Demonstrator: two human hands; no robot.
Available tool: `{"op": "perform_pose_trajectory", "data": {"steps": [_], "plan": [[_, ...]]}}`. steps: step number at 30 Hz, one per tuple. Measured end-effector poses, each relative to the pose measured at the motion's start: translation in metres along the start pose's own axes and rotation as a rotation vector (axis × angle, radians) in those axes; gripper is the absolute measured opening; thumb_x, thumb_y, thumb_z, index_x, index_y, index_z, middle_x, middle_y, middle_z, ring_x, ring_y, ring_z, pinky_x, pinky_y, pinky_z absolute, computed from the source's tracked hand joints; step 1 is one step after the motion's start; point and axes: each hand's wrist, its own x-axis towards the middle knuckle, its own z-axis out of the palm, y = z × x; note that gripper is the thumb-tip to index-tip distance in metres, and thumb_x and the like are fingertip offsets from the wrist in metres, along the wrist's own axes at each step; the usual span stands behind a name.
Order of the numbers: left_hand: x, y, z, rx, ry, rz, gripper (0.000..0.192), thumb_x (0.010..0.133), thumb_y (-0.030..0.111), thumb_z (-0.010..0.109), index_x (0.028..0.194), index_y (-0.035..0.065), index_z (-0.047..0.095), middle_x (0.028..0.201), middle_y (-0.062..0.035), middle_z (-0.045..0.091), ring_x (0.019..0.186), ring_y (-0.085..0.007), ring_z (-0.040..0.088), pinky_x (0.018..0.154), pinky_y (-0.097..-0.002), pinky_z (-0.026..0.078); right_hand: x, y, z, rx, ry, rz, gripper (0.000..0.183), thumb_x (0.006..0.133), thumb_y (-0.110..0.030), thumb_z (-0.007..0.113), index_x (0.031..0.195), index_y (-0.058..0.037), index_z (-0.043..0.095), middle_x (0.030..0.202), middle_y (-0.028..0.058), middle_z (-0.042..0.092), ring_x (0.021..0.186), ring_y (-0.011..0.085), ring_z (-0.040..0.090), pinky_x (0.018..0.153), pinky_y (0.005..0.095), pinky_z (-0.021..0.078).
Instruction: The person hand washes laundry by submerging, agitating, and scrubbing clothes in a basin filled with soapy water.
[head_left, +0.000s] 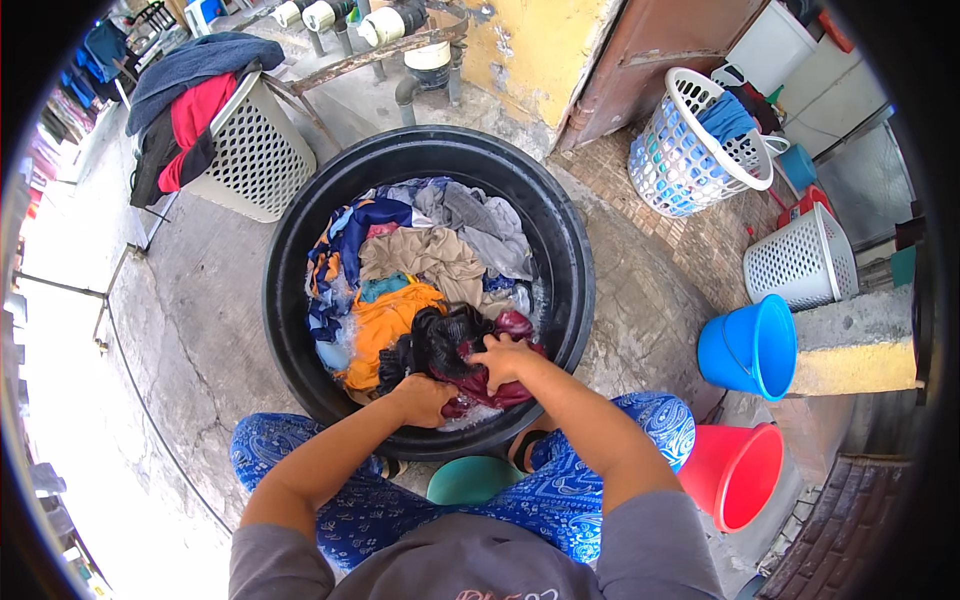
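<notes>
A large black plastic tub (431, 142) of wet laundry and suds stands between my knees. My left hand (426, 400) is closed on the edge of a maroon garment (514, 395) at the tub's near side. Over that garment, my right hand (511, 363) rests with fingers curved and spread apart. A black garment (452, 339) is bunched just beyond my hands. Left of it is an orange cloth (390, 319). Farther in lie a beige garment (427, 255) and grey clothes (480, 225). Navy patterned fabric (367, 225) lines the left side.
A grey laundry basket (262, 157) heaped with clothes stands at upper left, near capped pipes (386, 26). To the right are a white basket (690, 161) with clothes, another basket (791, 259), a blue bucket (739, 352) and a red bucket (727, 469). A green basin (472, 481) sits between my legs.
</notes>
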Motion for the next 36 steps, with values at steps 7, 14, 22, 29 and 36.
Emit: {"op": "perform_pose_trajectory", "data": {"steps": [7,14,22,29,36], "plan": [[0.031,0.011,0.01,0.218,0.36,0.193,0.036,0.068,0.018,0.058,0.102,0.0129,0.047,0.097,-0.0089,0.052,0.09,-0.0243,0.052,0.076,-0.0343,0.041,0.072,0.025,0.048,-0.04,0.266,0.14,0.029,0.082,-0.01,0.04,0.104,-0.0163,0.059,0.117,0.0132,0.047,0.11,0.0279,0.045,0.085,0.0466,0.0391],[0.125,0.013,0.054,0.119,0.293,0.236,0.021,0.076,0.014,0.046,0.095,0.011,0.054,0.089,-0.0102,0.056,0.084,-0.0255,0.056,0.077,-0.0357,0.042,0.138,0.135,0.153,-0.36,0.204,0.25,0.039,0.083,-0.022,0.04,0.12,-0.0096,0.048,0.125,0.011,0.045,0.114,0.0273,0.042,0.094,0.0418,0.0321],[0.076,0.017,0.044,0.032,-0.131,-0.157,0.023,0.073,0.015,0.049,0.091,0.0082,0.06,0.091,-0.0164,0.061,0.087,-0.031,0.059,0.073,-0.0411,0.047,0.083,0.041,0.07,-0.37,0.115,0.227,0.035,0.075,-0.026,0.047,0.103,-0.0075,0.056,0.117,0.0131,0.05,0.112,0.0272,0.045,0.091,0.0402,0.0362],[0.035,-0.03,0.014,-1.261,0.566,-0.132,0.037,0.063,0.014,0.066,0.096,0.0066,0.052,0.089,-0.0087,0.056,0.085,-0.0238,0.054,0.079,-0.0354,0.043,-0.005,0.037,-0.03,0.409,0.383,-0.148,0.04,0.059,-0.024,0.06,0.097,-0.0102,0.056,0.091,0.016,0.059,0.084,0.0268,0.057,0.074,0.0338,0.0444],[0.033,0.005,-0.097,-1.406,0.564,0.035,0.092,0.064,0.02,0.071,0.136,0.0084,0.014,0.137,-0.0128,0.023,0.126,-0.0234,0.022,0.103,-0.0333,0.019,-0.102,0.008,-0.134,0.466,0.871,-0.304,0.04,0.06,-0.021,0.061,0.098,-0.0099,0.057,0.1,0.0166,0.055,0.096,0.0316,0.052,0.083,0.034,0.0406]]}}
